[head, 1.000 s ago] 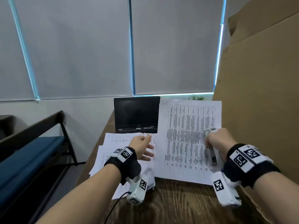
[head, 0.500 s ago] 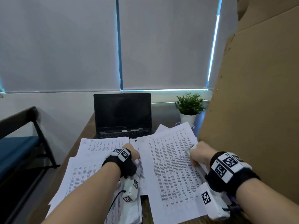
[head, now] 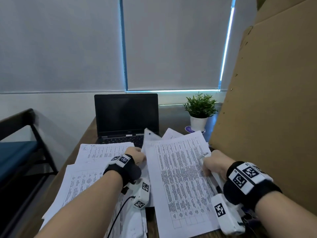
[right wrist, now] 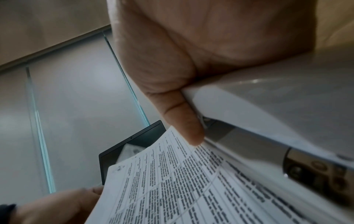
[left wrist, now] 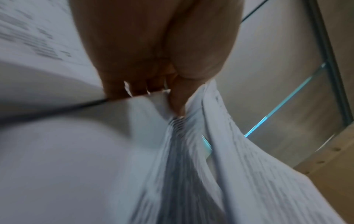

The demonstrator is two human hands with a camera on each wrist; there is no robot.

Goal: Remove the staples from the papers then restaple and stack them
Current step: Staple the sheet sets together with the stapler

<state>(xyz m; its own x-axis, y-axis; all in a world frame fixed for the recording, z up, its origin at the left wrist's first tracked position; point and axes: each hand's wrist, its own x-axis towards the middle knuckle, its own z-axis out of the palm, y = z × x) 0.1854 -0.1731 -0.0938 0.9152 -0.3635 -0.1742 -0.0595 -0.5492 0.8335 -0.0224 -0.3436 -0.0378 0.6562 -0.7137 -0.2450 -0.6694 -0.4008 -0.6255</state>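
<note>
A printed paper set (head: 180, 176) lies at a slant on the right of the wooden desk. My left hand (head: 137, 156) pinches its left edge near the top; the left wrist view shows the curled fingers (left wrist: 134, 84) gripping a fanned bundle of sheets (left wrist: 191, 151). My right hand (head: 214, 163) grips a white stapler (head: 208, 170) and rests on the set's right side. The right wrist view shows the thumb (right wrist: 182, 124) against the stapler body (right wrist: 268, 113) above the printed page (right wrist: 182, 181). More printed papers (head: 92, 170) lie spread on the left.
An open black laptop (head: 126, 115) stands at the back of the desk. A small potted plant (head: 199, 110) sits back right. A tall cardboard sheet (head: 274, 109) rises along the right. A dark bench (head: 18, 148) stands left of the desk.
The paper set has come down from a raised position to lie on the desk. My left hand has moved right and taken hold of its left edge. The view has tilted down.
</note>
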